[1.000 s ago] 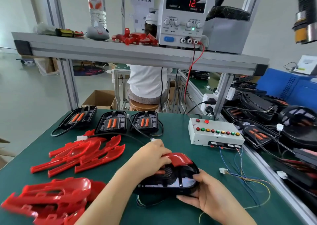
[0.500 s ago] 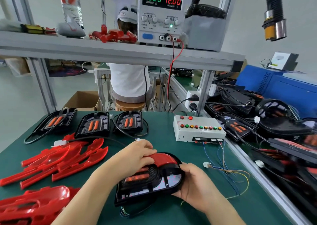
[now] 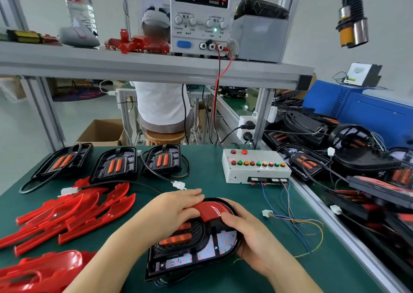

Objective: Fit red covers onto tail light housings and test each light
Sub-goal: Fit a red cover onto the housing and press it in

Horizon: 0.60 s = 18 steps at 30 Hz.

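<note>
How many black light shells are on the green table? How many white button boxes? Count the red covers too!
black housings in the back row: 3
black housing being fitted: 1
white button box: 1
red cover on that housing: 1
loose red covers: piled and overlapping, cannot count
Total counted: 6

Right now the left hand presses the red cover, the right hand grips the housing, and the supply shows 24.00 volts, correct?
Not the voltage: in the head view the supply shows 12.00 volts. The left hand does press the red cover and the right hand grips the housing.
</note>
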Each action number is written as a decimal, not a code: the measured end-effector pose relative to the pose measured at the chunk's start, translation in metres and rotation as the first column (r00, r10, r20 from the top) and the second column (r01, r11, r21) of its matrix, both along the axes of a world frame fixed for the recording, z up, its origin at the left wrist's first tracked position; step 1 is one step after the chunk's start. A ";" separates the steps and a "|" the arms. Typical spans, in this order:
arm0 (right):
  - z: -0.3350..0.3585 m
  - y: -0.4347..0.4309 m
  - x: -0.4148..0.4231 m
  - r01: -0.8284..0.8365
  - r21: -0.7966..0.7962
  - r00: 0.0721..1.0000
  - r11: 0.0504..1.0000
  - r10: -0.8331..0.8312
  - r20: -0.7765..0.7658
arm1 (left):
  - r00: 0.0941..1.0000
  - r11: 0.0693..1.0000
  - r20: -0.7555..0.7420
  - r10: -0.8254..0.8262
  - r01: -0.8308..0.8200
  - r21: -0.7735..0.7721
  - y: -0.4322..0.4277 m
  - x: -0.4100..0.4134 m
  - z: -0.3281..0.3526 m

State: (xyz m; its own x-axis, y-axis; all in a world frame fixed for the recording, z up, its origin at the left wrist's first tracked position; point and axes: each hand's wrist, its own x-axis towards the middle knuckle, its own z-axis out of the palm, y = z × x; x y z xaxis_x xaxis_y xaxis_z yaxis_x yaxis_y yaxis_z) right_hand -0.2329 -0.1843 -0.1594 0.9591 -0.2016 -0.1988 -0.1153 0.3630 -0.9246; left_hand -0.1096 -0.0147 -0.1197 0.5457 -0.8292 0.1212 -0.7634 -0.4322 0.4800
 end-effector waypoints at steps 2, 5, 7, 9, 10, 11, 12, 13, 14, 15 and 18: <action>0.000 0.001 -0.001 0.010 0.002 1.000 1.000 -0.010 0.013 | 0.998 0.997 0.064 -0.009 0.005 0.074 0.000 -0.004 0.000; 0.000 0.006 0.000 0.039 0.004 0.998 0.999 -0.039 0.046 | 0.989 0.991 0.149 -0.002 -0.018 0.134 -0.002 -0.008 -0.003; 0.000 0.009 0.000 0.066 -0.008 0.996 0.998 -0.065 0.055 | 0.993 0.998 0.119 0.017 -0.025 0.064 -0.001 -0.010 -0.005; 0.000 0.010 0.002 0.091 -0.030 0.994 0.995 -0.089 0.062 | 0.998 1.000 0.060 0.026 -0.025 -0.006 0.000 -0.010 -0.005; 0.001 0.010 0.002 0.098 -0.040 0.993 0.994 -0.095 0.068 | 0.999 0.999 0.020 0.027 -0.026 -0.029 0.000 -0.010 -0.005; 0.001 0.010 0.002 0.103 -0.048 0.992 0.993 -0.100 0.073 | 0.999 0.999 -0.027 0.030 -0.031 -0.040 0.001 -0.008 -0.003; 0.001 0.010 0.002 0.107 -0.058 0.992 0.993 -0.102 0.078 | 0.997 0.999 -0.072 0.034 -0.036 -0.032 0.002 -0.005 -0.001; 0.001 0.010 0.002 0.108 -0.068 0.991 0.992 -0.103 0.081 | 0.995 0.999 -0.098 0.035 -0.036 -0.010 0.003 -0.002 0.002; 0.001 0.010 0.002 0.109 -0.075 0.991 0.991 -0.103 0.082 | 0.994 1.000 -0.103 0.030 -0.029 0.012 0.005 0.002 0.006; 0.000 0.010 0.001 0.112 -0.078 0.991 0.991 -0.106 0.084 | 0.996 1.000 -0.089 0.020 -0.018 0.024 0.007 0.006 0.008; -0.001 0.008 -0.002 0.128 -0.075 0.988 0.989 -0.120 0.097 | 0.999 1.000 -0.039 -0.005 0.006 0.024 0.012 0.013 0.012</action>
